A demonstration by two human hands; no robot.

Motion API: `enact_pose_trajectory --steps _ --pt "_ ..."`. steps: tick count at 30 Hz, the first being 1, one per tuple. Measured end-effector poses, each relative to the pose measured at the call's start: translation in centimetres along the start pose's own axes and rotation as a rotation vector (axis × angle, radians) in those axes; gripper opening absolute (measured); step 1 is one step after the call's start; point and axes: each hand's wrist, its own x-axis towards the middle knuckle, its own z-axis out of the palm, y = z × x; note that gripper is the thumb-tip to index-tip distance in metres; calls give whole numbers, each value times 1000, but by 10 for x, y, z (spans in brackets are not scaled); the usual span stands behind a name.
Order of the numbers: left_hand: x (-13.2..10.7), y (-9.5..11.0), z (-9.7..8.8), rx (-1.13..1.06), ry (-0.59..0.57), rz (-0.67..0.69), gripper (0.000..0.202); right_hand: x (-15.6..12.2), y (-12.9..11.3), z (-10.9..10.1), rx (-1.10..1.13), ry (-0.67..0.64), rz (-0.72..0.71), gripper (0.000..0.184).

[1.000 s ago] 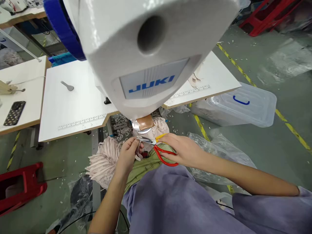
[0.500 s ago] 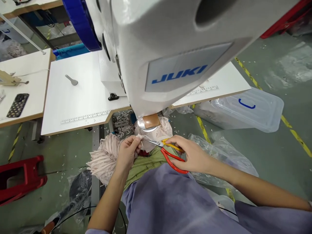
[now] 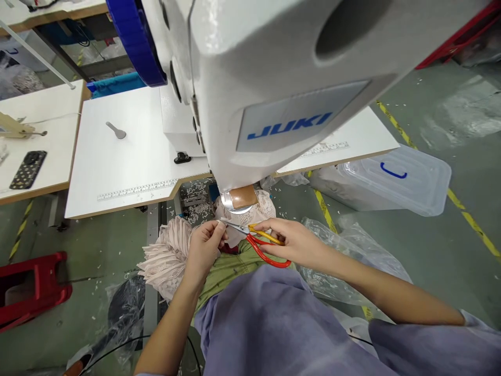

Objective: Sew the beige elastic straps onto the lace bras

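Observation:
My right hand [image 3: 299, 243] has its fingers through the handles, one red and one yellow, of a pair of scissors [image 3: 250, 230]. The metal blades point left and reach the fingertips of my left hand [image 3: 204, 244]. Pinched between my left thumb and fingers is an edge of pale pink lace fabric [image 3: 233, 238], partly hidden by the fingers and blades. More lace lies around the machine's small round bed, just beyond my hands. A gathered bundle of pale pink lace strips [image 3: 166, 256] hangs beside my left wrist.
A white JUKI sewing machine head [image 3: 219, 104] looms above my hands. Its white table [image 3: 117, 162] carries a printed ruler and a grey knob-like piece. A lidded plastic box [image 3: 407, 180], a plastic bag [image 3: 352, 261] and a red stool [image 3: 35, 287] are on the floor.
My right hand has moved the scissors left and slightly up, bringing the blade tips to my left fingertips. My left hand keeps its pinch on the lace. The view has shifted slightly.

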Motion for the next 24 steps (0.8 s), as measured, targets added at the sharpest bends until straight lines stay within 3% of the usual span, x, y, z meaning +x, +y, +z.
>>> enact_pose_trajectory --steps 4,8,12,14,16,17,19,21,22,24 --pt "-1 -1 2 -87 43 -2 36 -14 15 -9 15 68 60 35" --pt "0 -2 6 -187 32 -22 39 -4 41 -51 -122 183 82 36" --pt "0 5 9 -201 -44 -35 38 31 55 -106 -436 462 -2 36" --pt "-1 12 9 -202 -115 -68 34 42 46 -113 -496 599 -87 37" --pt "-1 20 10 -187 -231 -135 28 43 29 -97 -465 583 -210 39" --pt "-1 25 11 -163 -305 -173 26 41 20 -82 -433 496 -290 39" --pt "-1 34 13 -59 -450 -239 23 37 7 -47 -370 177 -471 34" --pt "0 38 15 103 -537 -252 23 35 3 -20 -320 -8 -546 25" --pt "-1 38 15 199 -513 -212 24 36 5 -13 -295 -27 -540 24" --pt "-5 28 14 386 -274 -9 25 38 16 -10 -222 52 -434 24"
